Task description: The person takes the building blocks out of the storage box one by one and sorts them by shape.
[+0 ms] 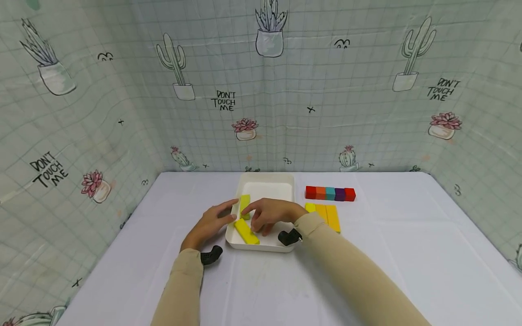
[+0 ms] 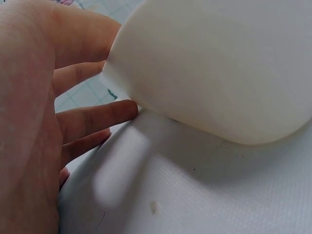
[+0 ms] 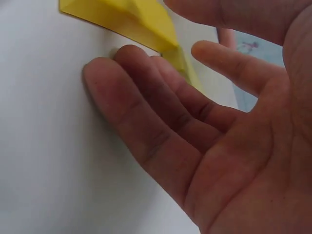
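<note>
A white tray [image 1: 272,190] lies on the table with two yellow blocks inside, near its left wall. The nearer yellow block [image 1: 247,232] lies slanted; the farther yellow block [image 1: 245,200] lies lengthwise along the wall. My left hand [image 1: 209,226] is at the tray's left side, its fingers extended and touching the outer wall [image 2: 195,73]. Over the tray is my right hand [image 1: 271,213], index finger reaching toward the farther block. In the right wrist view its other fingers [image 3: 146,122] are loosely bent beside a yellow block [image 3: 131,19], with nothing gripped.
Right of the tray, a row of small coloured cubes [image 1: 330,194] in red, orange, teal and purple stands on the white tablecloth [image 1: 391,235]. In front of it lie yellow and orange blocks [image 1: 327,215], partly behind the right forearm. A patterned curtain [image 1: 285,90] encloses the table.
</note>
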A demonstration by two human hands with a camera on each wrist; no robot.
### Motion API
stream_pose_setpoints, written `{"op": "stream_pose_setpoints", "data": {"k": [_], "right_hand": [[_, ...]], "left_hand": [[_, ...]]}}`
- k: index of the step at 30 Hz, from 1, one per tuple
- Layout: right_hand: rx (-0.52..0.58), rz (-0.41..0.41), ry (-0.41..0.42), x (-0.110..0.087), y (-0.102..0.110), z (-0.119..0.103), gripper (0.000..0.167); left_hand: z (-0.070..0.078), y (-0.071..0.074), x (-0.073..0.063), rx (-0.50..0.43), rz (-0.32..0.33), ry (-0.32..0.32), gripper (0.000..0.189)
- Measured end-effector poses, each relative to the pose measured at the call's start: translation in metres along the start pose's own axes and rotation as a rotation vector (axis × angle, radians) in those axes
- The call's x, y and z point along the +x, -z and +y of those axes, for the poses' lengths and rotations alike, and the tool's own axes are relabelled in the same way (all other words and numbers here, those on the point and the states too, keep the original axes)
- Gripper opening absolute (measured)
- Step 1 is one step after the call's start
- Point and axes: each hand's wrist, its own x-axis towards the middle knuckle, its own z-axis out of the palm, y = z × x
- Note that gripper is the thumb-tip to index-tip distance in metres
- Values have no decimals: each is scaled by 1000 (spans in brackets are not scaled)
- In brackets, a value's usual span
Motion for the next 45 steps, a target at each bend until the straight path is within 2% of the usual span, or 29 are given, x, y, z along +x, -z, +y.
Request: {"op": "stream_pose_setpoints", "data": {"k": [13,19,28,37,45], "right_hand": [[-94,28,-6,11,-15,-4,54],[-124,35,-11,11,-17,-6,51],[-190,27,-17,13,-16,-6,53],[-217,25,-17,10,-12,-8,53],[-187,33,-38,9,-11,-6,49]], "left_hand": [[-5,-2,-4,-2,14,15,58],[-5,-2,-3,13,14,-6,58],[-4,-2,-2,-5,16,12,60],[-3,-2,0,0,24,-3,58],[-2,-3,1,24,34,-8,57]]}}
